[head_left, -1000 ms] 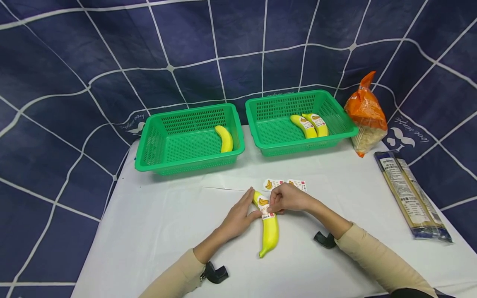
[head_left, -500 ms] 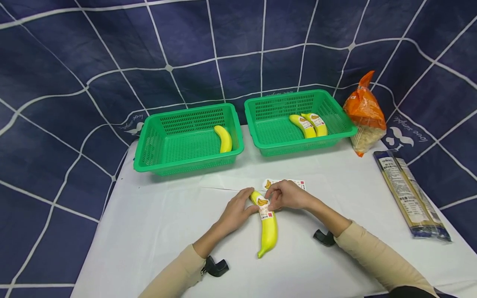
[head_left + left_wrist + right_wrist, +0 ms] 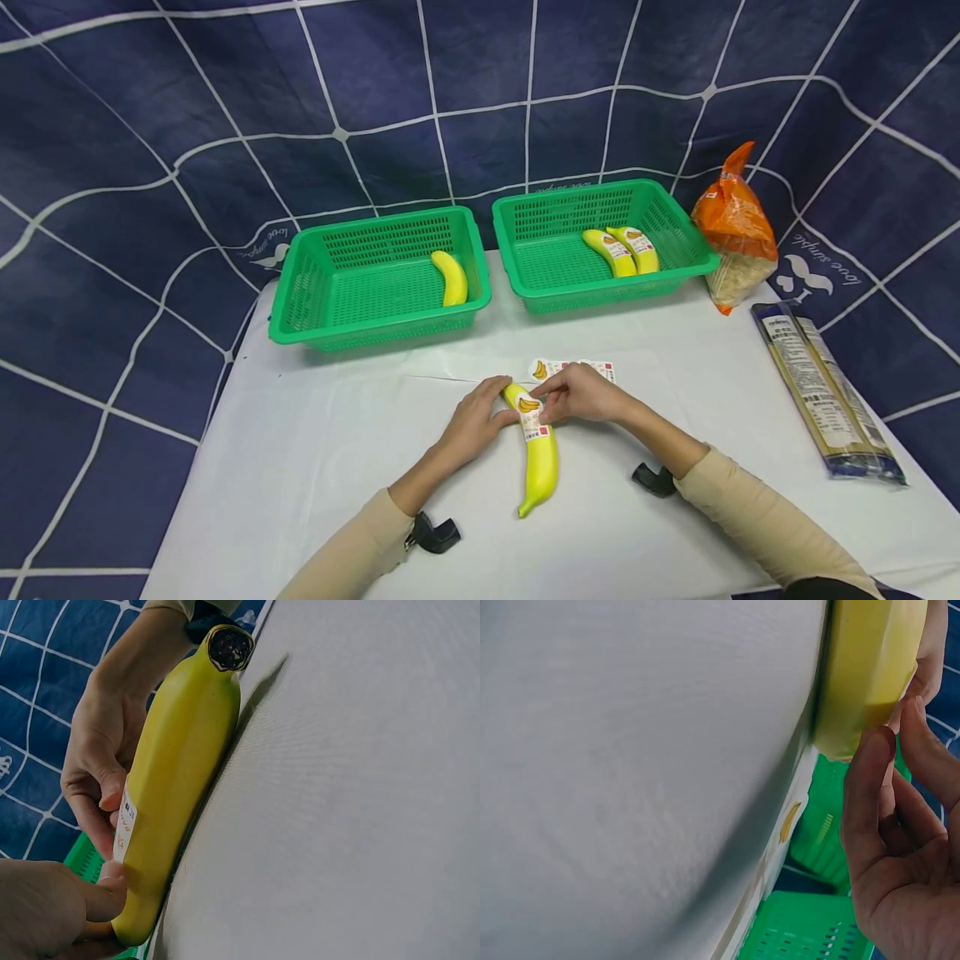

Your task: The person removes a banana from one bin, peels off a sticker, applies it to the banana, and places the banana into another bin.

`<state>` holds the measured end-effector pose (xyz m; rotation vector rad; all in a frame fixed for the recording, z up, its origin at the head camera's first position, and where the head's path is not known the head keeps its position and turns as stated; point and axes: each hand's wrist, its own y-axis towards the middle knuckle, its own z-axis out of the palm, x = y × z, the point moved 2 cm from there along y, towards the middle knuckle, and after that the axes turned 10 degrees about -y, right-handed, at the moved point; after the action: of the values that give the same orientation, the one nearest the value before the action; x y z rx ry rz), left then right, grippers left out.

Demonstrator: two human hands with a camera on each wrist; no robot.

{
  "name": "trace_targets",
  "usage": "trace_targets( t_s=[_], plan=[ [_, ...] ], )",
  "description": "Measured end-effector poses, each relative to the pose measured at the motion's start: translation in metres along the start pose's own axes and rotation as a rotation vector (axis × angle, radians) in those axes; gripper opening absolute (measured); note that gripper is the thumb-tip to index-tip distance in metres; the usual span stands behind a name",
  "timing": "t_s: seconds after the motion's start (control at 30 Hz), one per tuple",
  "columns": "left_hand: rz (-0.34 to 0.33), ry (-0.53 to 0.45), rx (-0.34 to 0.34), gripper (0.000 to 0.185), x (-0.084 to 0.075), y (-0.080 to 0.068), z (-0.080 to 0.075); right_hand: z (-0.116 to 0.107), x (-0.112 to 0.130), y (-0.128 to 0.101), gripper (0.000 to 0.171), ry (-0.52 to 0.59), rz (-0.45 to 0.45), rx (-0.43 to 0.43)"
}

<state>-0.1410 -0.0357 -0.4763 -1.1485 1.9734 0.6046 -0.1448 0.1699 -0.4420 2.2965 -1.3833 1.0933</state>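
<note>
A yellow banana lies on the white table, stem end toward me, with a white sticker round its upper part. My left hand grips the banana's far end from the left, fingers curled over the tip. My right hand holds it from the right, curled fingers and thumb on the sticker. In the left wrist view the banana fills the middle, the sticker is under the right hand, and my left thumb presses the end. The right wrist view shows the banana by my curled fingers.
A sticker sheet lies just behind the hands. Behind it stand two green baskets: the left with one banana, the right with two labelled bananas. An orange bag and a long packet lie at the right.
My left fingers, straight a second ago, have curled over the banana's far end. The right hand has slid up along the sticker. The banana has shifted slightly away from me.
</note>
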Motion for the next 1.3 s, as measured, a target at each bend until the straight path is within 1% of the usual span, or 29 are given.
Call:
trace_targets(
  t_s=[0.13, 0.23, 0.33, 0.47, 0.57, 0.73, 0.83, 0.9, 1.07, 1.13, 1.3],
  plan=[
    [0.009, 0.012, -0.009, 0.057, 0.000, 0.002, -0.001, 0.000, 0.000, -0.001, 0.042, 0.036, 0.005, 0.029],
    [0.002, 0.018, -0.015, 0.057, 0.000, 0.003, -0.002, 0.000, -0.001, -0.001, 0.040, 0.040, 0.016, 0.031],
    [-0.008, 0.010, -0.014, 0.057, 0.001, 0.003, -0.005, 0.000, -0.004, 0.000, 0.041, 0.059, 0.048, 0.026],
    [0.004, -0.009, -0.004, 0.056, 0.002, 0.004, -0.007, 0.001, -0.007, 0.004, 0.044, 0.084, 0.099, 0.035],
    [0.018, -0.011, -0.002, 0.053, 0.002, 0.004, -0.008, 0.002, -0.007, 0.006, 0.045, 0.068, 0.141, 0.049],
    [0.018, 0.009, -0.001, 0.050, 0.003, 0.005, -0.006, 0.004, -0.005, 0.009, 0.047, 0.046, 0.209, 0.074],
    [0.012, 0.021, 0.001, 0.050, 0.003, 0.005, -0.006, 0.005, -0.005, 0.010, 0.046, 0.088, 0.246, 0.092],
    [0.013, 0.029, 0.001, 0.050, 0.003, 0.005, -0.005, 0.006, -0.006, 0.010, 0.046, 0.141, 0.266, 0.106],
    [0.050, 0.052, -0.018, 0.049, 0.002, 0.004, -0.006, 0.010, -0.005, 0.010, 0.042, 0.248, 0.303, 0.115],
    [0.062, 0.055, -0.030, 0.048, 0.002, 0.004, -0.006, 0.012, -0.005, 0.011, 0.041, 0.264, 0.313, 0.112],
    [0.057, 0.055, -0.045, 0.047, 0.004, 0.003, -0.006, 0.016, -0.003, 0.012, 0.043, 0.273, 0.337, 0.091]
  ],
)
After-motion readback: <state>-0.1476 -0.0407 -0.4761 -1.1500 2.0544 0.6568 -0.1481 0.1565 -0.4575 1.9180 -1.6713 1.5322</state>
